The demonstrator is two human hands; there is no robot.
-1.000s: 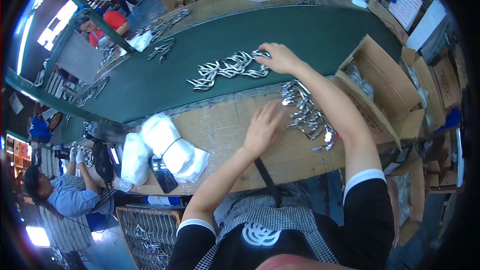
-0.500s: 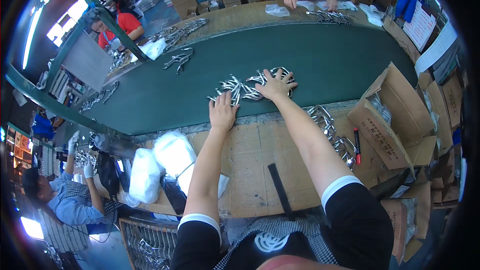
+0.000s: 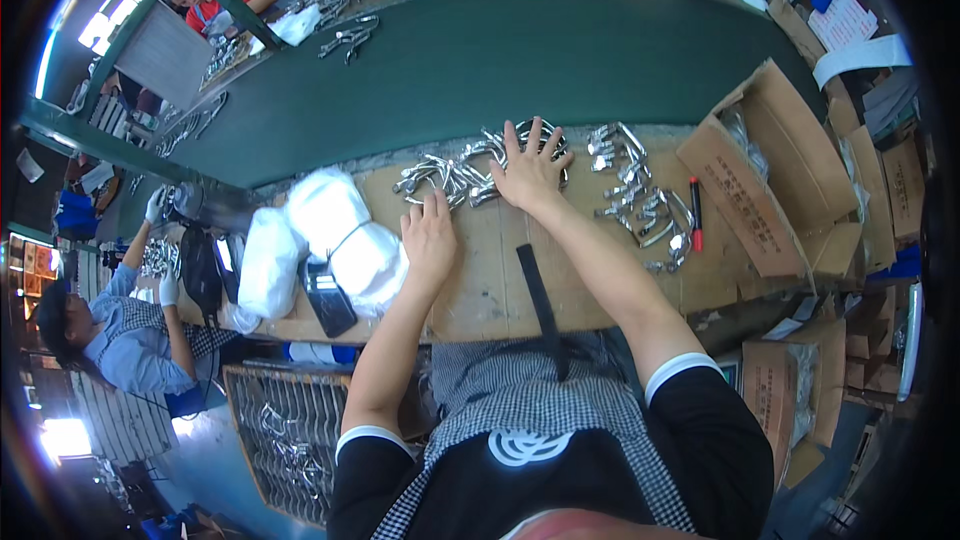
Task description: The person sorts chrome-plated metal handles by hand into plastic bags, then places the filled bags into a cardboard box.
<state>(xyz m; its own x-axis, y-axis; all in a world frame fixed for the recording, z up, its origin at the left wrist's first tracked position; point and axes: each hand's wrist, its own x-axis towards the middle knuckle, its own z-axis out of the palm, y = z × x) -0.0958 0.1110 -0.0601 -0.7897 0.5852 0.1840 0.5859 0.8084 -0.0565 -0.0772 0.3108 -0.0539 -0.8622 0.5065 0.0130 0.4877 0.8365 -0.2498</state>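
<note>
A pile of shiny, curved chrome metal parts (image 3: 447, 176) lies on the cardboard-covered near bench, beside the edge of the green belt. My right hand (image 3: 533, 175) is spread open and flat over the right side of this pile, fingers pointing away from me. At the pile's lower left edge rests my left hand (image 3: 428, 240), open, its fingers stretched forward and touching or nearly touching the parts. Neither hand grips anything. To the right of my right forearm lies a second group of similar chrome parts (image 3: 640, 195).
A red-and-black marker (image 3: 696, 215) lies near an open cardboard box (image 3: 750, 195) at the right. White wrapped bundles (image 3: 268, 265) and a dark device (image 3: 328, 302) stand left. Beyond runs the green belt (image 3: 450, 60). A gloved co-worker (image 3: 140, 340) works at far left; others sit across.
The pile of chrome parts has come toward me under my hands, off the green belt onto the cardboard-covered bench. My view has tilted downward.
</note>
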